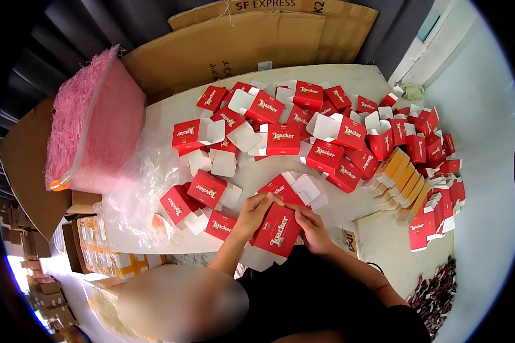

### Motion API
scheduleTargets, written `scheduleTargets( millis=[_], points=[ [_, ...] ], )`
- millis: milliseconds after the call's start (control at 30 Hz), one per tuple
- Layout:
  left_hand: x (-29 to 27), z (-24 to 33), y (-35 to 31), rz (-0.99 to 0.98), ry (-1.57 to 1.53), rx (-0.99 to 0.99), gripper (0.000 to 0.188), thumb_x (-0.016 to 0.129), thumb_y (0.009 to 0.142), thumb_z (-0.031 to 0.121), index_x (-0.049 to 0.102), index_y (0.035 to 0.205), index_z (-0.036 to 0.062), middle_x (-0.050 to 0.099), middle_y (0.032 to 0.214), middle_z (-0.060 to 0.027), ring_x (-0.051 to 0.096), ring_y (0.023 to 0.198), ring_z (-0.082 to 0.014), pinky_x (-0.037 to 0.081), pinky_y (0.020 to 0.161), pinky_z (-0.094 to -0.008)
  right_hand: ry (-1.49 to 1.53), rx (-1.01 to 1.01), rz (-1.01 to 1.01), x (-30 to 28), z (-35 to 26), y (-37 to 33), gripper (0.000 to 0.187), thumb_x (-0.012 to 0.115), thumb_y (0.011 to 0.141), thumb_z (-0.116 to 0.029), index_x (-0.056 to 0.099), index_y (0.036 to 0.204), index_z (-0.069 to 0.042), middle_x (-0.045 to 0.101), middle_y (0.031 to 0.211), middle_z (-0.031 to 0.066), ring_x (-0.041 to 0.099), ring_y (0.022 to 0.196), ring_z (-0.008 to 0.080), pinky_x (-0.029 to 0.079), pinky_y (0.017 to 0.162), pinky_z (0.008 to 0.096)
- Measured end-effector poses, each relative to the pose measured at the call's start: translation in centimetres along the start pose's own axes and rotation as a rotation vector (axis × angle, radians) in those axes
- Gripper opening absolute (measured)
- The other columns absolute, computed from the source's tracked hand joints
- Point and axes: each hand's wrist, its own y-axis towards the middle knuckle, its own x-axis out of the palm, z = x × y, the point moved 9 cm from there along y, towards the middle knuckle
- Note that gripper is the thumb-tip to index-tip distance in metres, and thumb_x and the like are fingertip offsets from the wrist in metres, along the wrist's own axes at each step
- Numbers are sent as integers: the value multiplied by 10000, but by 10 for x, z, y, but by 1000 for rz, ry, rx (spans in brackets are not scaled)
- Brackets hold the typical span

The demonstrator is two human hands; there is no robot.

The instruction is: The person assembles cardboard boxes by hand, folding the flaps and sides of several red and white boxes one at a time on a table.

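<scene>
Close to my body, a red carton (276, 233) with pale printing and white flaps is held between both hands at the table's front edge. My left hand (254, 214) is closed on its far left edge, and my right hand (313, 227) grips the far right side. The fingertips nearly meet along the far edge of the carton. Just beyond them lies another red carton (275, 186) with its white flaps folded out. Left of my left hand are a few more red cartons (208, 188), some with flaps standing out.
Several open red cartons (283, 139) are heaped across the white table (160, 120). To the right are stacked yellow-and-white flat pieces (403, 180) and more red cartons. A clear tub (111, 126) of pink shredded paper stands at left, beside crumpled plastic film (137, 206). Cardboard sheets (229, 51) lean behind.
</scene>
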Motion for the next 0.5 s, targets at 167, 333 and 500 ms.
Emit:
scheduleTargets(
  millis=[167,333,500],
  points=[
    [-21,15,-7,115,-151,-48,586,365,909,490,330,1333,87,335,1362,-87,346,1231,-212,353,962,-369,242,112,205,-24,-29,35,365,424,918,-370,514,1157,-110,549,1097,16,561,856,130,461,757,294],
    [-85,3,-20,418,-293,33,551,432,888,466,376,1304,110,366,1333,-82,394,1179,-229,323,955,-419,256,27,382,-76,-86,94,665,433,857,-552,204,1389,-226,330,1341,24,470,1080,212,420,861,461],
    [-98,-49,-31,468,-9,-97,520,469,874,443,411,1251,89,431,1266,-79,437,1138,-231,331,954,-410,-146,176,393,-118,4,94,594,559,805,-453,349,1284,-171,427,1234,66,462,1071,257,403,827,485]
  ],
)
